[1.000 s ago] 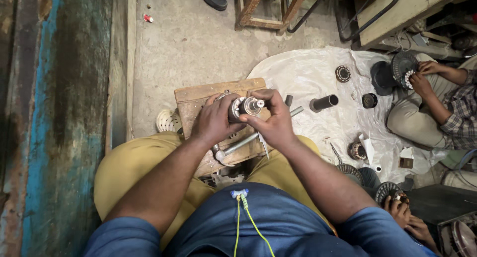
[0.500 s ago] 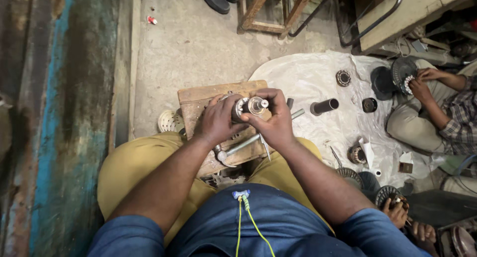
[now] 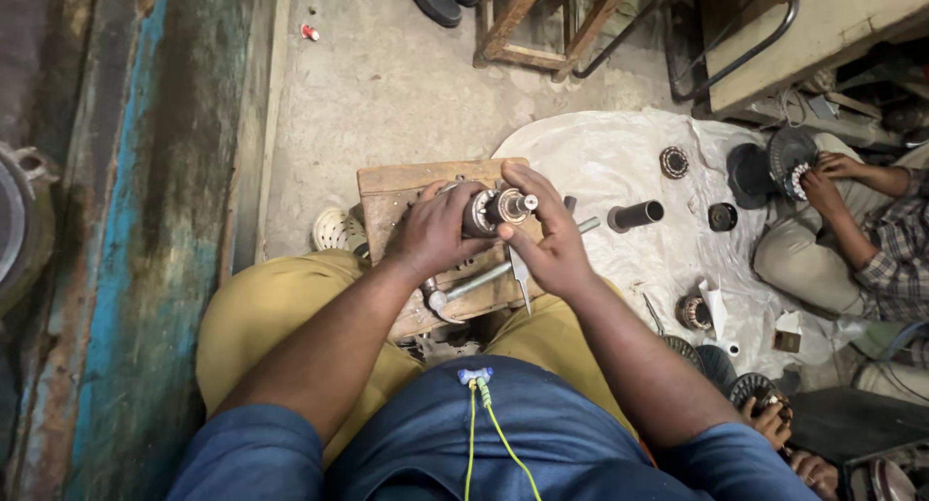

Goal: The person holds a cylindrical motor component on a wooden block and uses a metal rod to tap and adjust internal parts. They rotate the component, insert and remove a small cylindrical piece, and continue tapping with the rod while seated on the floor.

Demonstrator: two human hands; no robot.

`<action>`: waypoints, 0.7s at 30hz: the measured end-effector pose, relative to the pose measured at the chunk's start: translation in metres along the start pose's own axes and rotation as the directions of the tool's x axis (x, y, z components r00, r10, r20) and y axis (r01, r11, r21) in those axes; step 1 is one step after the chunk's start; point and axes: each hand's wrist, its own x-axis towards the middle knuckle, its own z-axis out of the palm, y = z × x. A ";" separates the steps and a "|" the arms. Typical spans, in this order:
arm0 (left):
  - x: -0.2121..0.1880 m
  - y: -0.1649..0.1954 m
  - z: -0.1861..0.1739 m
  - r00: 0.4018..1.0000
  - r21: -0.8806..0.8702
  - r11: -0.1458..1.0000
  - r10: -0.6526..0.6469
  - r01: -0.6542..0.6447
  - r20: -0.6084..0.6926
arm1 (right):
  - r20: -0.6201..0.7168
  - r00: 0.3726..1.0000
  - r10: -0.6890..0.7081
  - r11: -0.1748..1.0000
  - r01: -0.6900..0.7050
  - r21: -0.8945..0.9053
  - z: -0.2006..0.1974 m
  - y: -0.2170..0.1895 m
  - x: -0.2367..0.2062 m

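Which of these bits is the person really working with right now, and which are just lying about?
In use:
left hand
right hand
metal motor part, held by both
wooden block beneath it

Lying about:
black tube
hammer on the block
white sheet
small round wound part
white sandal

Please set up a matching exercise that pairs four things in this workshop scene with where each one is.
Things:
1. grey cylindrical motor rotor with a shaft
2. dark short metal tube
3. worn wooden block
4. long steel spanner

Places:
A. lying on the white plastic sheet
B. on the concrete floor, in front of the person's knees
C. held between the left hand and the right hand
D. lying across the wooden block, below the hands

Pairs: 1-C, 2-A, 3-B, 4-D
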 end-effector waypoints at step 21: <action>0.000 -0.003 0.005 1.000 -0.011 1.000 -0.020 0.020 -0.003 | 0.222 0.931 0.289 0.819 -0.361 0.447 -0.015 0.007 0.013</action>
